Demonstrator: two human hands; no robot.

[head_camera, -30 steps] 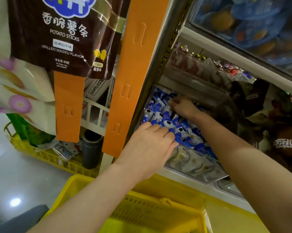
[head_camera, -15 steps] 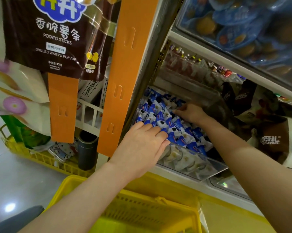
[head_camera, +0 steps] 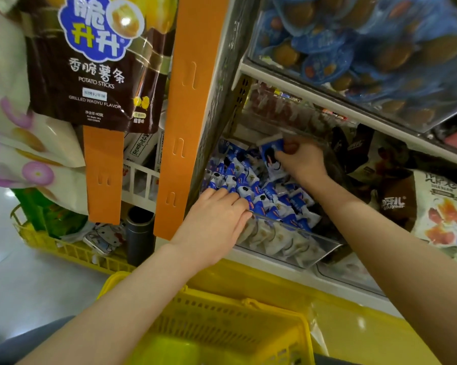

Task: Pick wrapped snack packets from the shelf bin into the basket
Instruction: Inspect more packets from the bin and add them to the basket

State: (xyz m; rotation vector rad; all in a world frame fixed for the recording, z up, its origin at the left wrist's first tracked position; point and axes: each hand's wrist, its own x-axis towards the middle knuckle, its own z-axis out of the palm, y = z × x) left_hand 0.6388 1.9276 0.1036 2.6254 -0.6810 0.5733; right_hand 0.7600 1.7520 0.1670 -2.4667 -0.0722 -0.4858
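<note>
A clear shelf bin (head_camera: 314,239) is heaped with several small blue and white wrapped snack packets (head_camera: 251,181). My right hand (head_camera: 301,160) is at the bin's back, shut on one packet (head_camera: 270,155) lifted just above the heap. My left hand (head_camera: 216,217) lies on the bin's front left corner, its fingertips curled down among the packets; whether they grip one is hidden. A yellow plastic basket (head_camera: 232,325) stands right below the bin, under my forearms.
An orange upright strip (head_camera: 189,106) flanks the bin on the left, with a hanging brown potato sticks bag (head_camera: 95,59) beyond it. Dark snack bags (head_camera: 395,191) fill the shelf to the right. A shelf of blue packs (head_camera: 367,48) overhangs. Another yellow basket (head_camera: 64,248) sits lower left.
My right hand has closed on one packet and raised it off the heap at the back of the bin. My left hand has stayed at the front corner.
</note>
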